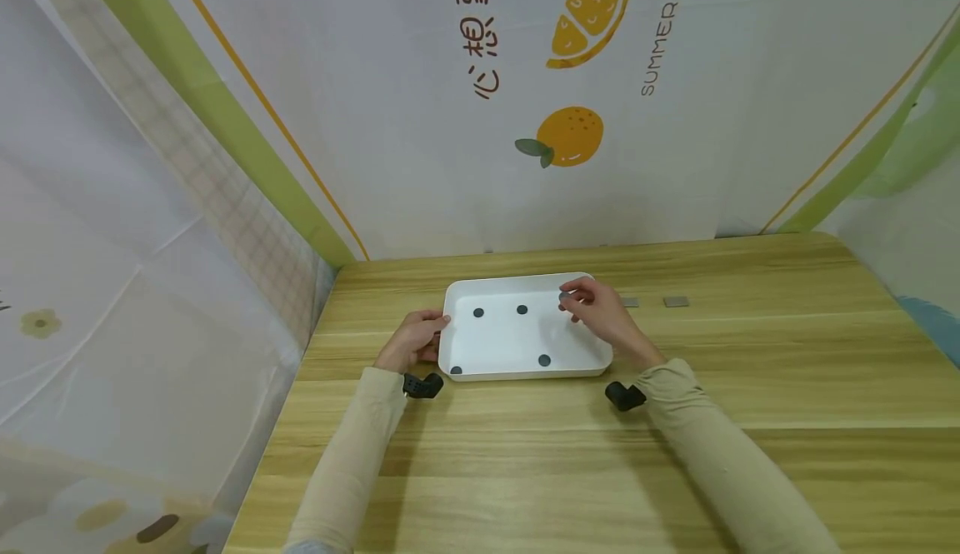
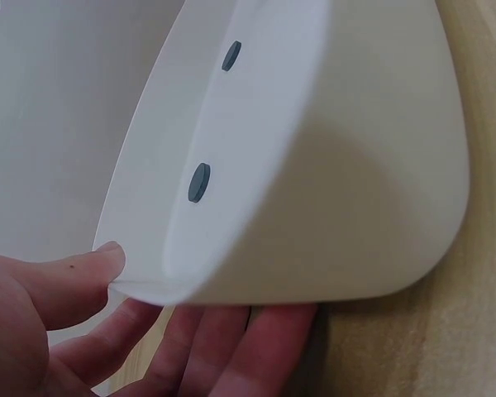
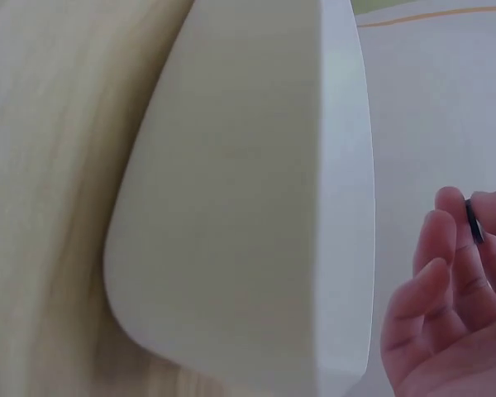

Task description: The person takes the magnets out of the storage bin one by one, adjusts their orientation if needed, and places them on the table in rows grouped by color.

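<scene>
A white rectangular tray rests on the wooden table, with several dark grey round discs inside. Two discs lie toward its far side, one disc left of another disc; a third disc is near the front wall, and one more is at the front left corner. My left hand grips the tray's left edge, its thumb over the rim and its fingers against the outside. My right hand pinches a dark disc between thumb and fingertips, above the tray's right part.
Right of the tray, a flat grey rectangular piece lies on the wooden table; a similar piece is partly hidden by my right hand. Behind the table hangs a white cloth with orange prints, and more cloth hangs at both sides.
</scene>
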Action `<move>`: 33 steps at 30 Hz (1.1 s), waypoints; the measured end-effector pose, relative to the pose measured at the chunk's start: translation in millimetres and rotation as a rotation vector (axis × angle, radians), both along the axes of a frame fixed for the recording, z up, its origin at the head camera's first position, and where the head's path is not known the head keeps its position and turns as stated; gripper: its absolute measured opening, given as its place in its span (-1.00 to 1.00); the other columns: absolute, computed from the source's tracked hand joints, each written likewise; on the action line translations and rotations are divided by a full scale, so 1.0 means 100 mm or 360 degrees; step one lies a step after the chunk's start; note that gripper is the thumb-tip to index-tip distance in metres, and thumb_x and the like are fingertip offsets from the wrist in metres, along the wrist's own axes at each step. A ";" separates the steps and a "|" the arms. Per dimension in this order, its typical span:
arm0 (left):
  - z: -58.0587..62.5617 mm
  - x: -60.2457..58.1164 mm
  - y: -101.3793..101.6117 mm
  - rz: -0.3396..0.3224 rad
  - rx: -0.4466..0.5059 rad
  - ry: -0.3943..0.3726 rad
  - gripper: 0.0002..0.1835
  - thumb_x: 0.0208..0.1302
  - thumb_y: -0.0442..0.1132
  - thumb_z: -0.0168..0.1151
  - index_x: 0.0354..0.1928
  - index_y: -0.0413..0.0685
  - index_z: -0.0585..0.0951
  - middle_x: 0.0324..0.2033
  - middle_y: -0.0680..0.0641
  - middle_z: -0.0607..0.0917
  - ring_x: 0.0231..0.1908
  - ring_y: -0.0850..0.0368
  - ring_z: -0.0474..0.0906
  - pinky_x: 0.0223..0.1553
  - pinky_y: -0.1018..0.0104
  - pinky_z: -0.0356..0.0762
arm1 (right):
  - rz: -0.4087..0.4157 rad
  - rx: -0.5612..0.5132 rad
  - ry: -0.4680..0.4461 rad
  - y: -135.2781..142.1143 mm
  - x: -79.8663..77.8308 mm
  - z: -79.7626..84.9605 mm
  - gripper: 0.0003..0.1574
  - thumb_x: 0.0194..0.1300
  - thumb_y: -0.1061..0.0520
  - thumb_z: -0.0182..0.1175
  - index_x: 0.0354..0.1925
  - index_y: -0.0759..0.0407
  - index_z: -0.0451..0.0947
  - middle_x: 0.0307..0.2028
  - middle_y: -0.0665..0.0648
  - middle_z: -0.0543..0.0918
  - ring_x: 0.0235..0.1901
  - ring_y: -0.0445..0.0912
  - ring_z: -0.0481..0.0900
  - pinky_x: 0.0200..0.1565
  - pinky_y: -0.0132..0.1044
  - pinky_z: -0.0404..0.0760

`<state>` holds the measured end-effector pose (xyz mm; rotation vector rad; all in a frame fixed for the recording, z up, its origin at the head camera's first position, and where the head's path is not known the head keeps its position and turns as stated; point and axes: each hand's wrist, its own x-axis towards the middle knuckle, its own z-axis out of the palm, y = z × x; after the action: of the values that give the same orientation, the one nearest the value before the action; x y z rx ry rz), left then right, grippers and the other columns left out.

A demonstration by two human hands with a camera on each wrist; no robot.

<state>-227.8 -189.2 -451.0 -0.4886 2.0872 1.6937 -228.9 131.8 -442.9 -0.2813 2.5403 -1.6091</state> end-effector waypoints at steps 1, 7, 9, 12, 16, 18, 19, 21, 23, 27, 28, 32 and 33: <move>0.00 0.00 0.00 0.0002 -0.0001 -0.0002 -0.54 0.46 -0.19 0.04 0.31 -0.20 0.35 -0.21 -0.12 0.61 -0.39 0.15 0.60 -0.42 0.25 0.65 | -0.0003 -0.0002 0.0008 0.01 0.00 0.01 -0.60 0.41 0.14 0.11 0.14 0.31 0.46 -0.15 0.35 0.68 -0.26 0.25 0.62 -0.29 -0.24 0.53; 0.01 0.00 0.01 0.0011 -0.0020 -0.0015 -0.54 0.46 -0.18 0.04 0.32 -0.19 0.35 -0.15 -0.14 0.61 -0.36 0.13 0.60 -0.39 0.24 0.67 | -0.0016 -0.0020 0.0032 0.07 -0.01 0.01 -0.59 0.38 0.19 0.15 0.13 0.35 0.45 -0.14 0.40 0.66 -0.26 0.28 0.61 -0.27 -0.21 0.57; 0.01 0.00 0.01 0.0009 -0.0018 -0.0017 -0.53 0.46 -0.17 0.04 0.32 -0.18 0.35 -0.13 -0.15 0.61 -0.35 0.12 0.61 -0.39 0.23 0.67 | -0.0027 -0.0025 0.0026 0.10 -0.01 0.01 -0.57 0.37 0.18 0.17 0.14 0.35 0.44 -0.13 0.41 0.65 -0.25 0.28 0.61 -0.28 -0.23 0.57; 0.00 -0.01 0.00 -0.0001 -0.0015 -0.0018 -0.53 0.46 -0.17 0.03 0.32 -0.20 0.35 -0.11 -0.16 0.61 -0.35 0.11 0.61 -0.39 0.22 0.67 | -0.0041 -0.0028 0.0019 0.13 0.00 0.02 -0.56 0.35 0.18 0.19 0.14 0.33 0.44 -0.14 0.40 0.64 -0.24 0.29 0.61 -0.28 -0.20 0.58; 0.00 -0.01 0.00 0.0000 -0.0022 -0.0029 -0.53 0.46 -0.16 0.04 0.32 -0.19 0.36 -0.12 -0.15 0.61 -0.36 0.12 0.61 -0.40 0.23 0.68 | -0.0056 -0.0024 0.0015 0.18 -0.01 0.01 -0.55 0.35 0.16 0.19 0.15 0.31 0.44 -0.15 0.35 0.64 -0.24 0.28 0.61 -0.23 -0.15 0.61; 0.00 -0.02 0.01 0.0005 -0.0028 -0.0034 -0.53 0.46 -0.16 0.05 0.32 -0.18 0.36 -0.11 -0.15 0.61 -0.35 0.12 0.61 -0.40 0.23 0.68 | -0.0065 -0.0016 0.0021 0.20 -0.01 0.00 -0.55 0.35 0.17 0.19 0.15 0.31 0.44 -0.16 0.32 0.63 -0.24 0.27 0.61 -0.20 -0.14 0.62; 0.01 -0.02 0.01 0.0006 -0.0034 -0.0039 -0.53 0.45 -0.15 0.06 0.33 -0.16 0.36 -0.10 -0.15 0.61 -0.35 0.13 0.61 -0.40 0.24 0.68 | -0.0070 -0.0014 0.0019 0.21 -0.01 0.00 -0.55 0.35 0.17 0.19 0.15 0.30 0.44 -0.16 0.31 0.63 -0.24 0.26 0.60 -0.18 -0.11 0.62; 0.01 -0.01 0.01 0.0000 -0.0046 -0.0039 -0.52 0.46 -0.15 0.05 0.33 -0.16 0.35 -0.08 -0.15 0.61 -0.34 0.13 0.61 -0.38 0.24 0.68 | -0.0082 -0.0004 0.0023 0.24 -0.01 -0.01 -0.56 0.35 0.18 0.18 0.15 0.30 0.43 -0.16 0.30 0.62 -0.24 0.24 0.60 -0.14 -0.08 0.63; 0.02 -0.01 0.02 0.0000 -0.0053 -0.0036 -0.52 0.46 -0.15 0.05 0.33 -0.16 0.35 -0.06 -0.16 0.61 -0.33 0.13 0.61 -0.37 0.24 0.68 | -0.0091 -0.0008 0.0035 0.26 0.00 -0.01 -0.57 0.35 0.20 0.17 0.15 0.30 0.43 -0.15 0.31 0.61 -0.24 0.22 0.60 -0.13 -0.05 0.63; 0.02 -0.01 0.02 -0.0004 -0.0059 -0.0032 -0.52 0.46 -0.15 0.05 0.34 -0.15 0.35 -0.02 -0.18 0.60 -0.30 0.12 0.62 -0.35 0.23 0.69 | -0.0102 -0.0018 0.0063 0.31 0.01 0.00 -0.57 0.34 0.23 0.18 0.14 0.31 0.43 -0.14 0.35 0.61 -0.27 0.17 0.61 -0.19 -0.15 0.66; 0.02 0.00 0.01 -0.0005 -0.0057 -0.0033 -0.52 0.46 -0.15 0.05 0.34 -0.16 0.35 -0.01 -0.18 0.60 -0.30 0.12 0.61 -0.35 0.23 0.69 | -0.0105 -0.0019 0.0069 0.33 0.00 0.00 -0.57 0.34 0.24 0.18 0.14 0.31 0.44 -0.14 0.35 0.61 -0.29 0.14 0.61 -0.22 -0.21 0.66; 0.01 -0.01 0.01 -0.0003 -0.0054 -0.0033 -0.53 0.46 -0.16 0.06 0.32 -0.16 0.37 -0.01 -0.19 0.60 -0.27 0.11 0.62 -0.32 0.20 0.69 | -0.0112 -0.0001 0.0102 0.38 0.00 -0.03 -0.58 0.32 0.25 0.19 0.13 0.33 0.46 -0.16 0.35 0.61 -0.36 0.00 0.59 -0.32 -0.40 0.62; 0.01 -0.01 0.01 -0.0002 -0.0050 -0.0033 -0.54 0.45 -0.16 0.06 0.31 -0.17 0.37 -0.01 -0.19 0.60 -0.28 0.11 0.62 -0.32 0.20 0.69 | -0.0113 0.0000 0.0112 0.39 0.00 -0.04 -0.58 0.32 0.26 0.19 0.12 0.33 0.46 -0.17 0.35 0.61 -0.37 -0.01 0.58 -0.33 -0.42 0.60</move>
<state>-229.3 -188.4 -450.1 -0.5121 2.1018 1.6508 -229.2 170.8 -447.0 -0.2547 2.6309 -1.6518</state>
